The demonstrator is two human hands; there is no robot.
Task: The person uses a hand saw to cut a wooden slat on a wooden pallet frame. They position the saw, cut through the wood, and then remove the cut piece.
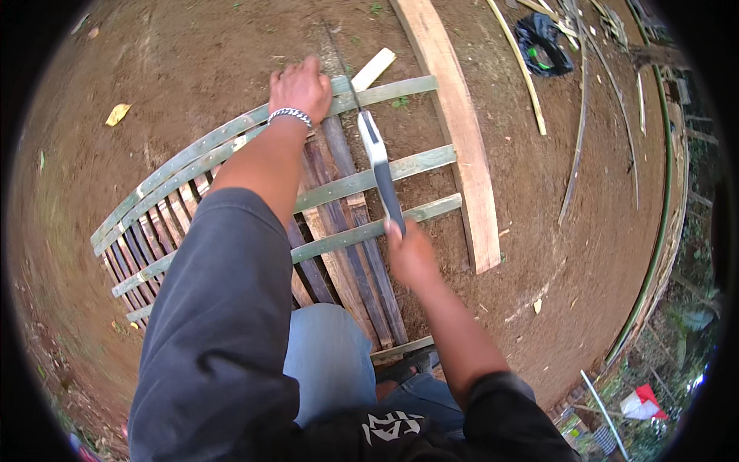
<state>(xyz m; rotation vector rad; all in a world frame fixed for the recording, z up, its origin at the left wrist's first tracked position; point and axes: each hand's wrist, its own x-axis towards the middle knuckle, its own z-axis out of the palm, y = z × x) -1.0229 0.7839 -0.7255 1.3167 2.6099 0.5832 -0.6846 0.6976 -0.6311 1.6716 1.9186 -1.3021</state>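
Note:
A handsaw (377, 158) with a dark and light grey handle is in my right hand (413, 258), its fingers wrapped round the rear of the grip. Its thin blade, seen nearly edge-on, crosses the far green slat (396, 91) and points away from me. My left hand (300, 88), with a chain bracelet at the wrist, grips that same slat just left of the blade. The slat is part of a panel of dark wooden strips (339, 169) joined by several green crosspieces. My knee (327, 346) in blue jeans is over the panel's near part. My left arm hides some of the panel.
A thick wooden plank (454, 115) lies on the brown soil, close to the crosspieces' right ends. A pale wood offcut (374, 69) lies beyond the blade. Farther right are long thin strips (523, 73) and a black plastic bag (543, 46). A yellow leaf (118, 115) lies at left.

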